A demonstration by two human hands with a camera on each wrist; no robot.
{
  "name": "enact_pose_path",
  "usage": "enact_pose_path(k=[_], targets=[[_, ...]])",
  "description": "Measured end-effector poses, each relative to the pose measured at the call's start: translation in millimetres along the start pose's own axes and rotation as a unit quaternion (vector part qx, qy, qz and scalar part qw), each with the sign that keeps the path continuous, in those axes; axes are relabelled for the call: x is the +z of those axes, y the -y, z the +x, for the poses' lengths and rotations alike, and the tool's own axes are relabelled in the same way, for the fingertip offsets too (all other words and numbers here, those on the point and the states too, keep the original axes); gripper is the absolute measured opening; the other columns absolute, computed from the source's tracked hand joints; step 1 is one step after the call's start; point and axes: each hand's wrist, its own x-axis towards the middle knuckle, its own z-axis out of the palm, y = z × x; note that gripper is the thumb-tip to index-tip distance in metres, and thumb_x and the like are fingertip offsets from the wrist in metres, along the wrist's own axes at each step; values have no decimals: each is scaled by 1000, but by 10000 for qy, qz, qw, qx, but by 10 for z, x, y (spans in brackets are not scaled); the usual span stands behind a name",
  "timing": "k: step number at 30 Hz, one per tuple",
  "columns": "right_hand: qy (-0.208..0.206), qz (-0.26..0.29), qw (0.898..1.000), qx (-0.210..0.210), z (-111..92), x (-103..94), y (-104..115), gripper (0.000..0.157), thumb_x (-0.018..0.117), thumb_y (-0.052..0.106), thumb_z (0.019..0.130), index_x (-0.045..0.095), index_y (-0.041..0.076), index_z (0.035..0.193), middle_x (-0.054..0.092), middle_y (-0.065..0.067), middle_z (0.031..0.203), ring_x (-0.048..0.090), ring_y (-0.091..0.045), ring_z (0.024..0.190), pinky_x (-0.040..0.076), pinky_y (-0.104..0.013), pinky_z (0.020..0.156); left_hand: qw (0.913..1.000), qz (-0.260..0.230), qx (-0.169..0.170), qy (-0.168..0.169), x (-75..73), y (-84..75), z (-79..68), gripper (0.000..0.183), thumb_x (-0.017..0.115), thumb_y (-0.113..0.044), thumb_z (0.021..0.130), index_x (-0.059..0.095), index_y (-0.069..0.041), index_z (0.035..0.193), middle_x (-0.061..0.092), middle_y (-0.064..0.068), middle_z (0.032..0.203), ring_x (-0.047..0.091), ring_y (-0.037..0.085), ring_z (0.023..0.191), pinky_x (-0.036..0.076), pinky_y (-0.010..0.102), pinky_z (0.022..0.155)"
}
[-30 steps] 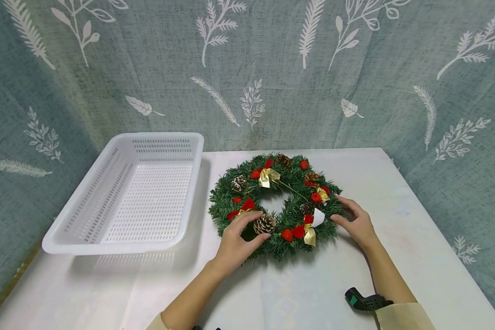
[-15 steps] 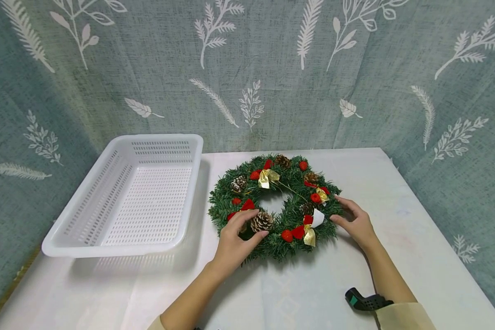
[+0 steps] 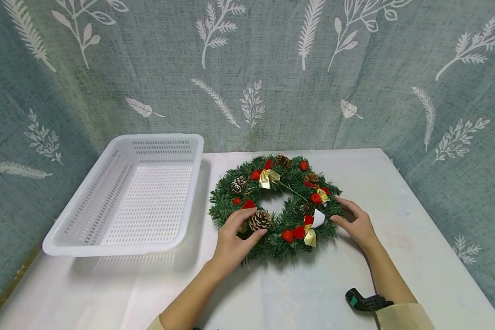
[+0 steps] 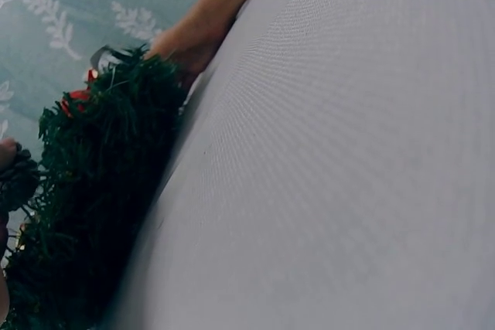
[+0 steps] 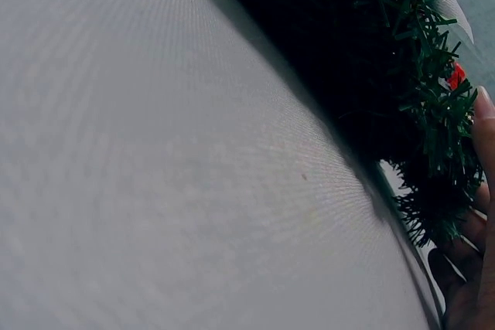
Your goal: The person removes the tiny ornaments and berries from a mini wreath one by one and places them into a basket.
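While the left hand (image 3: 233,240) pinched a pinecone (image 3: 260,220) on the Christmas wreath (image 3: 288,214) near the surface's (image 3: 305,288) back edge, the right hand (image 3: 357,223) clasped its side.

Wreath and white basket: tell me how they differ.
The wreath is a round green ring with an open middle; the basket is white and rectangular, with slotted walls. The wreath bears pinecones and bows, while the basket is plain. The left hand and right hand are at the wreath; neither touches the basket. Both rest on the white-covered table.
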Motion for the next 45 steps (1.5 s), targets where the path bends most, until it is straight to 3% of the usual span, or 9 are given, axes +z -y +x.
enact_pose_path(k=[5, 14, 22, 29, 35, 45], targets=[[28, -12, 10000, 24, -3, 4, -1, 55, 69, 14, 86, 49, 2, 136, 50, -16, 133, 40, 13, 109, 34, -4, 91, 9998, -74, 92, -155, -17, 8, 12, 51, 80, -9, 75, 60, 1, 121, 61, 10, 120, 55, 24, 115, 44, 34, 101], [58, -23, 9999, 138, 0, -5, -8, 55, 68, 14, 87, 48, 4, 137, 49, -18, 135, 39, 13, 110, 34, -5, 90, 9993, -83, 197, -307, -44, 21, 33, 51, 79, -8, 75, 60, -2, 123, 62, 8, 120, 56, 23, 114, 46, 31, 98], [94, -20, 9997, 211, -1, -10, 11, 55, 68, 15, 87, 47, 4, 138, 47, -17, 137, 43, -33, 124, 34, -6, 90, 9989, -81, 157, -431, -77, -27, 62, 52, 80, -7, 74, 60, -2, 122, 61, 9, 121, 56, 24, 115, 44, 34, 100], [98, -49, 9996, 249, -7, -13, 23, 56, 68, 14, 87, 47, 7, 138, 48, -16, 137, 43, -31, 123, 35, -10, 91, 9984, -138, 120, -540, -107, -72, 91, 56, 82, -7, 71, 60, -2, 122, 61, 14, 119, 56, 27, 113, 45, 40, 99], [117, 14, 9997, 227, -9, -12, 18, 56, 68, 14, 87, 47, 5, 138, 47, -18, 137, 42, -35, 125, 34, -7, 90, 9981, -42, 126, -607, -142, -88, 97, 53, 80, -7, 73, 60, -5, 122, 61, 9, 120, 56, 24, 115, 45, 38, 100], [103, 8, 9997, 219, -4, -5, -2, 56, 68, 14, 87, 47, 3, 138, 47, -19, 137, 42, -36, 125, 33, -7, 90, 9970, 136, 330, -683, -179, -88, 113, 53, 80, -7, 74, 60, -3, 122, 61, 10, 121, 56, 25, 115, 44, 35, 100]])
